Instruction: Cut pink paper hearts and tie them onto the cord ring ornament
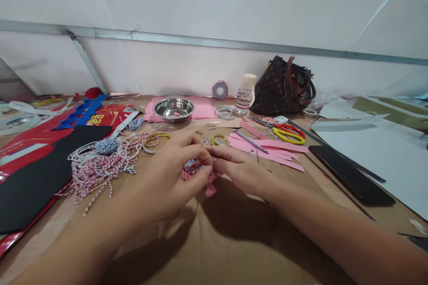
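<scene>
Both hands meet in the middle, over the cardboard. My left hand (179, 173) is closed, thumb and fingers curled round a small pink paper piece (210, 190) with blue-and-white cord on it. From the other side, my right hand (239, 167) pinches the same piece, its fingertips touching those of my left hand. Much of the piece is hidden by the fingers; a pink end hangs below them. Just beyond my right hand lie pink paper strips (277, 153) with a pen (250, 141) across them. A roll of yellowish tape (220, 139) rests behind the fingertips.
Tangled red-and-white cord (96, 169) lies left, beside black sheet material (40, 173). Behind stand a steel bowl (174, 110) on pink paper, a bottle (245, 93) and a brown handbag (284, 88). Scissors (289, 134), a phone (351, 174) and white sheets (377, 151) lie right.
</scene>
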A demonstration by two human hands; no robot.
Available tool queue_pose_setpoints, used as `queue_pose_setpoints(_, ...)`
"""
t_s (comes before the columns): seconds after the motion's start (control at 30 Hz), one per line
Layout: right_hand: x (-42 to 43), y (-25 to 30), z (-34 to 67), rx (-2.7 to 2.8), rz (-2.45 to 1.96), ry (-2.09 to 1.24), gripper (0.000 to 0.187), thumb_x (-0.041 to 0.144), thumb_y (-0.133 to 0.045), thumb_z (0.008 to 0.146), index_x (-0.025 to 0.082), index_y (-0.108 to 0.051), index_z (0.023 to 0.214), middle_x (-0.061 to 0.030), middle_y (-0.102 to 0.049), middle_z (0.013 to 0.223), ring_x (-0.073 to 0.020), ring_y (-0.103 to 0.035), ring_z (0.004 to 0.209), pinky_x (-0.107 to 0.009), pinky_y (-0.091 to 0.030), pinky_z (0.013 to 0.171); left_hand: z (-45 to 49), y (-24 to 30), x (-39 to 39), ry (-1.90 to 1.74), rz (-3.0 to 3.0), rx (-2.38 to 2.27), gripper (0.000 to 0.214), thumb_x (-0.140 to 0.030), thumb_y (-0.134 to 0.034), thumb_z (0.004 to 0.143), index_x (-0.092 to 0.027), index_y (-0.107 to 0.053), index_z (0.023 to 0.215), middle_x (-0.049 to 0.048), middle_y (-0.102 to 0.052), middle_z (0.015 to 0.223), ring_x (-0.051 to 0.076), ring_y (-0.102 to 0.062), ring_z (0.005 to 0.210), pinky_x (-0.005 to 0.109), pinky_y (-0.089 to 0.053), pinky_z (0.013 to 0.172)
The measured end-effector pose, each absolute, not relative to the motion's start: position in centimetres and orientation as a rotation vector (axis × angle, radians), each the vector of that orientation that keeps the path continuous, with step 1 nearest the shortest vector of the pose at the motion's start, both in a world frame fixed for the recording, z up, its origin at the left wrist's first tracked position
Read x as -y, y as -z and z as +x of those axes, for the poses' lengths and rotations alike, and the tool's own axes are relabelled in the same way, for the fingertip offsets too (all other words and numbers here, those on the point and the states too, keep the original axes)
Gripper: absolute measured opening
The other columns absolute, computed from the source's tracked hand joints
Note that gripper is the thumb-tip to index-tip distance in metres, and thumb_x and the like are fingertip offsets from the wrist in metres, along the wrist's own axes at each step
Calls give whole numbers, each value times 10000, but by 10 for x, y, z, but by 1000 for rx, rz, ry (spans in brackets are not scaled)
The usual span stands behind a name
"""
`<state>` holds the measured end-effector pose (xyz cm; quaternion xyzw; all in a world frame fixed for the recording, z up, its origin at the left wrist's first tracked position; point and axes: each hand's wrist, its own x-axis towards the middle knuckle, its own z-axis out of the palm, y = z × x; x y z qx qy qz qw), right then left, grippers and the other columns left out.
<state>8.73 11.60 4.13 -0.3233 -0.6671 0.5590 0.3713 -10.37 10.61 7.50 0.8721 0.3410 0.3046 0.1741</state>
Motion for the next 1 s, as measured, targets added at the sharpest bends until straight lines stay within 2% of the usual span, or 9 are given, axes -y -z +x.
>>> queue_pose_setpoints(0.1,-115,-39,87,1716,-826,-1446,255,231,-488,970,249,-624,1185,-5,-650,967,-117,-637,764,-268,-534,697,-105,-73,-110,-873,2446,-1043,171,-260,-539,925,-227,-633,786,15,-580,976,191,-551,934,330,-429,833)
queue_pose_setpoints(0.23,-117,-39,91,1734,-889,-1113,278,140,-511,922,212,-569,1185,-47,-645,1093,-148,-624,954,-280,-525,777,-107,-72,-116,-934,2412,-1144,135,-275,-551,913,-235,-653,833,13,-606,968,204,-556,935,342,-416,834)
queue_pose_setpoints(0.37,-113,-42,96,1902,-919,-570,23,207,-566,932,192,-583,924,-14,-618,835,-136,-568,745,-270,-462,665,-109,-72,-120,-949,2401,-1212,159,-305,-544,907,-220,-648,822,10,-611,887,207,-563,879,350,-419,807)
queue_pose_setpoints(0.47,-102,-42,94,2238,-773,-174,136,227,-540,969,191,-616,862,-15,-649,750,-145,-562,691,-284,-408,639,-108,-72,-121,-950,2401,-1213,155,-297,-544,900,-216,-641,809,11,-609,887,205,-564,880,359,-420,818)
queue_pose_setpoints(0.53,-94,-39,90,2431,-808,5,158,253,-499,995,179,-637,974,-38,-686,756,-178,-592,673,-314,-390,618,-107,-71,-121,-945,2378,-1230,143,-287,-550,891,-213,-637,806,16,-608,904,207,-564,886,367,-426,830)
queue_pose_setpoints(0.63,-87,-35,81,2591,-1044,201,292,297,-504,988,104,-564,1199,-116,-720,866,-258,-647,706,-352,-384,578,-103,-68,-119,-942,2352,-1243,137,-267,-546,888,-212,-631,796,18,-601,911,203,-565,873,368,-439,828)
queue_pose_setpoints(0.7,-86,-36,78,2641,-1188,270,334,281,-534,968,75,-536,1231,-146,-724,905,-284,-671,724,-354,-380,553,-100,-66,-118,-967,2356,-1236,133,-250,-545,886,-214,-628,789,15,-595,903,201,-566,867,360,-448,820)
queue_pose_setpoints(0.87,-88,-44,77,2643,-1414,451,101,209,-578,927,129,-614,977,-121,-704,767,-258,-664,610,-328,-285,471,-95,-61,-116,-961,2379,-1201,112,-212,-560,875,-218,-637,794,18,-598,918,201,-579,877,342,-473,821)
queue_pose_setpoints(1.0,-89,-44,79,2625,-1401,549,65,159,-566,912,133,-625,916,-115,-682,718,-242,-636,566,-324,-240,457,-95,-60,-117,-970,2405,-1179,113,-199,-566,870,-217,-627,778,14,-603,897,202,-580,885,344,-474,842)
